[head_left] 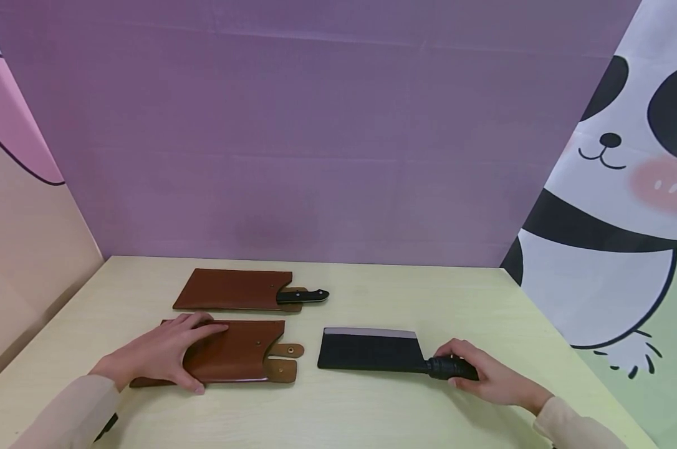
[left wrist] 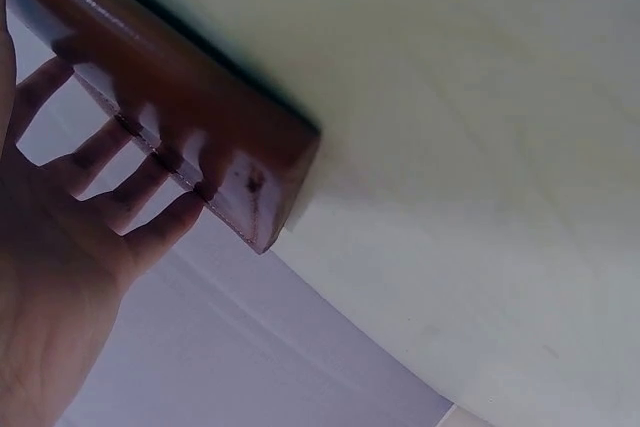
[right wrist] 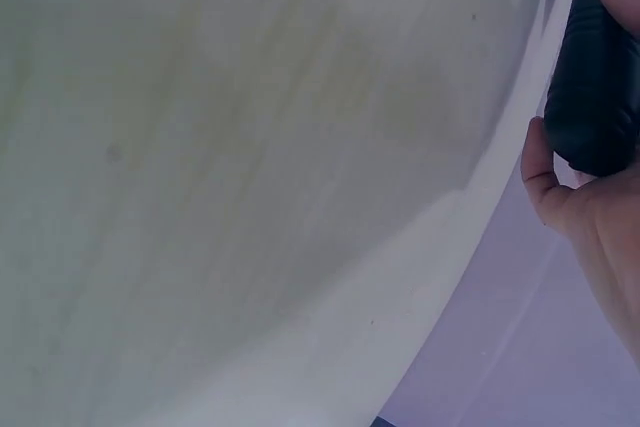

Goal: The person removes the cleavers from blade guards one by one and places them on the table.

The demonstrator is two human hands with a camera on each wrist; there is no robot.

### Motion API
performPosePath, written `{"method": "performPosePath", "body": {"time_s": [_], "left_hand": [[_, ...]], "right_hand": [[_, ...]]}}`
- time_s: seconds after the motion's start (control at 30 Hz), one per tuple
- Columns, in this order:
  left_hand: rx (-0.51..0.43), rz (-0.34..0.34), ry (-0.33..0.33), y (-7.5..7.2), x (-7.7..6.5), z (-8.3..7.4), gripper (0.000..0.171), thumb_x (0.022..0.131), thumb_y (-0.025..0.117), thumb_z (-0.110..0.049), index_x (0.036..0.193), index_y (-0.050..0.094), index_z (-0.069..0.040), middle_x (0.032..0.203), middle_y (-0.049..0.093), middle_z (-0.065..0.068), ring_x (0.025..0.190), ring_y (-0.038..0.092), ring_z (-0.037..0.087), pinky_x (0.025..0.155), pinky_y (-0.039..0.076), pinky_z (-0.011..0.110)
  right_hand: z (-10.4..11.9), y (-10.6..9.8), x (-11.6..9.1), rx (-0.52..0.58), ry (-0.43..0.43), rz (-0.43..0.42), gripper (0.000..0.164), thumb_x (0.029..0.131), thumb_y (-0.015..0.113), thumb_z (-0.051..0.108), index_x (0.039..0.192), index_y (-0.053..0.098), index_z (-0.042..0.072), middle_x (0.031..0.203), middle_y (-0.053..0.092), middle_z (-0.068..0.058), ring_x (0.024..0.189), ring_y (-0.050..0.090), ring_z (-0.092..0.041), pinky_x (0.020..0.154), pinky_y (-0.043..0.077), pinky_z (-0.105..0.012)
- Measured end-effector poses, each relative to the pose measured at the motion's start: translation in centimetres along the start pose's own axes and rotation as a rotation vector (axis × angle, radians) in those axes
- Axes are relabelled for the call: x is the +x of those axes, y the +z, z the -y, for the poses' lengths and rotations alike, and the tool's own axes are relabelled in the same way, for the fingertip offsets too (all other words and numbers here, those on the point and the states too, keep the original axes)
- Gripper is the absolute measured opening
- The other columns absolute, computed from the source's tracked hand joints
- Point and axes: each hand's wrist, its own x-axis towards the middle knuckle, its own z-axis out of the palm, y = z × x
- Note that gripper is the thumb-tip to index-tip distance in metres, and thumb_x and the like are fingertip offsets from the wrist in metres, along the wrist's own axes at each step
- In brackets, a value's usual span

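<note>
With right hand (head_left: 487, 377), grips cleaver (head_left: 372, 352) by black, ridged handle (head_left: 446, 368): fingers on far side, thumb on near side. In right wrist view, dark handle within same grasp at frame edge. Points blade left, pale strip along its far edge, toward near sheath (head_left: 232, 358), just apart from two tan tabs (head_left: 282, 371) at its right end. With left hand (head_left: 167, 349), spans and grips near sheath crosswise on pale table (head_left: 344, 415): fingers over far edge, thumb at near edge. In left wrist view, finger reflections in glossy brown leather. Just beyond: far sheath (head_left: 232, 290), also brown, with black-handled knife (head_left: 302, 297) protruding at right. Behind, purple backdrop (head_left: 338, 137); at right, cartoon panda (head_left: 613, 215).
</note>
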Motion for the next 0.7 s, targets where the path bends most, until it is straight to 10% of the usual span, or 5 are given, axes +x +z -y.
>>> {"method": "performPosePath", "body": {"time_s": [0.7], "left_hand": [[-0.014, 0.022, 0.019, 0.0, 0.0, 0.2, 0.092, 0.058, 0.069, -0.069, 0.134, 0.045, -0.024, 0.128, 0.043, 0.005, 0.113, 0.047, 0.028, 0.085, 0.039, 0.055]], "right_hand": [[-1.6, -0.2, 0.8, -0.004, 0.036, 0.060, 0.036, 0.081, 0.068, 0.010, 0.113, 0.052, 0.015, 0.105, 0.056, 0.002, 0.091, 0.046, -0.005, 0.077, 0.041, -0.025]]}}
